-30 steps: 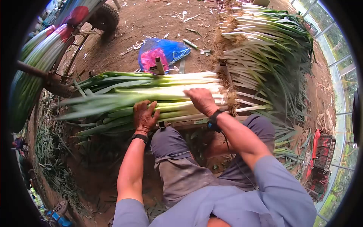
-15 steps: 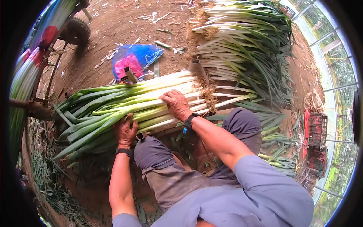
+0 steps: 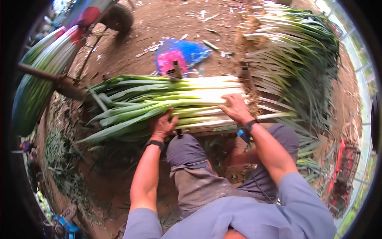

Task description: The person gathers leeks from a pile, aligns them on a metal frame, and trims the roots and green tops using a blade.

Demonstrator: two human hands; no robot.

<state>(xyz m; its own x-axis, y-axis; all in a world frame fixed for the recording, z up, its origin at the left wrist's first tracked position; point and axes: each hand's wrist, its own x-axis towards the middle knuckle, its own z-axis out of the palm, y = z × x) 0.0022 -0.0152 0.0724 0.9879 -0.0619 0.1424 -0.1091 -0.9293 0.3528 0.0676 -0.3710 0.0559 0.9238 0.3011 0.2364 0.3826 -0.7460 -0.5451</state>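
A thick bundle of long green onions point(image 3: 199, 95) lies across a low stand before me, green leaves to the left, white stalks and roots to the right. My left hand point(image 3: 163, 125) presses against the near side of the bundle where the leaves begin. Its thumb and a finger stand apart, while the other fingers are partly covered by leaves. On top of the white stalks near the roots rests my right hand point(image 3: 236, 108), with its fingers stretched out and the thumb apart. Short upright posts point(image 3: 177, 69) hold the bundle at its sides.
A large heap of green onions point(image 3: 294, 59) lies at the right. Beyond the bundle, a blue and pink net bag point(image 3: 181, 55) lies on the soil. Tied onions point(image 3: 49, 71) rest on a cart with a wheel point(image 3: 119, 19) at the left. A crate point(image 3: 346, 163) stands far right.
The head view has turned, so the whole scene sits farther right in the picture. Both hands remain on the bundle in nearly the same places.
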